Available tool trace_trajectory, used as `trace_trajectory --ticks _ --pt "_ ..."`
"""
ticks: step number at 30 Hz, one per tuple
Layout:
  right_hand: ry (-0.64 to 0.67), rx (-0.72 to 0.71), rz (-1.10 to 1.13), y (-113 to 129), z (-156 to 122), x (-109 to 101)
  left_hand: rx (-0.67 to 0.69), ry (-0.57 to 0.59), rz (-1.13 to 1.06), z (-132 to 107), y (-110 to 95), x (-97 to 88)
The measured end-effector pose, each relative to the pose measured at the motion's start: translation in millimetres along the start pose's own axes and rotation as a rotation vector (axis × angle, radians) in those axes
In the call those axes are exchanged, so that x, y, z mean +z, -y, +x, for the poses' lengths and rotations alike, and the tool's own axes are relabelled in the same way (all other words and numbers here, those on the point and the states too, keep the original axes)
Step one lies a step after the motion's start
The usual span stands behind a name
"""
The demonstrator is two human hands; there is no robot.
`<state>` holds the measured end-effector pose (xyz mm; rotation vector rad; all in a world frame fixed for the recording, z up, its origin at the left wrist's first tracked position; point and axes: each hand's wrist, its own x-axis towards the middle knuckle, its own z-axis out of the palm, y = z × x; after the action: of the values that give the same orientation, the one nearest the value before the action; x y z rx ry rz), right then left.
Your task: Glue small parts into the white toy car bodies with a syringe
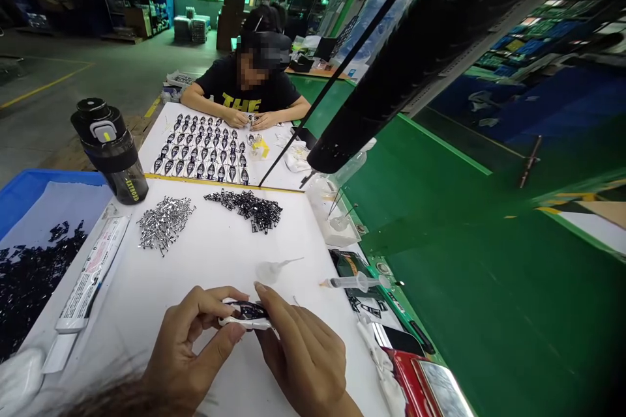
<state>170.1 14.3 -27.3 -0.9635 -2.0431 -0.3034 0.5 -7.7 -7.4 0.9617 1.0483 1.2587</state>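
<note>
Near the front of the white table, my left hand [195,345] and my right hand [303,345] both grip one small black-and-white plastic part [248,314]. The left thumb and fingers pinch its left end; the right fingers close over its right end and hide it. Just beyond my hands lies a small clear dropper bottle [271,270] with a thin tip. Farther off are a pile of small silvery metal pins [165,221] and a pile of small black parts [252,210]. A syringe [359,282] lies to the right, at the table edge.
A dark drink bottle [115,159] stands at the back left. Beside it are a large white tube [92,273] and a blue bin [49,176] of black parts. Across the table, a person [249,78] works behind rows of black-and-white parts [205,150]. A black tube [372,91] slants overhead.
</note>
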Motion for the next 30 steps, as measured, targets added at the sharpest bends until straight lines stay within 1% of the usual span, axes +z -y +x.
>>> trace_trajectory --ticks 3,10,14,17,23,30 --pt "-0.003 -0.001 0.008 0.0 0.2 -0.4 -0.006 -0.021 -0.011 -0.9 -0.5 1.3" --pt "0.022 -0.002 0.027 0.7 3.3 -2.2 -0.039 -0.020 -0.036 -2.5 1.9 0.1" --pt "0.024 -0.006 0.027 0.4 3.2 -1.9 -0.046 -0.008 -0.045 -2.7 0.9 0.5" --pt "0.012 0.023 0.065 0.6 2.7 -1.5 -0.029 0.005 -0.041 -2.9 1.4 0.9" --pt "-0.038 0.053 0.142 2.7 1.4 -3.3 0.067 0.022 0.112 -3.7 9.5 -3.0" --pt "-0.045 0.064 0.118 7.0 1.8 -7.3 0.094 0.002 0.216 -6.6 13.2 -3.0"
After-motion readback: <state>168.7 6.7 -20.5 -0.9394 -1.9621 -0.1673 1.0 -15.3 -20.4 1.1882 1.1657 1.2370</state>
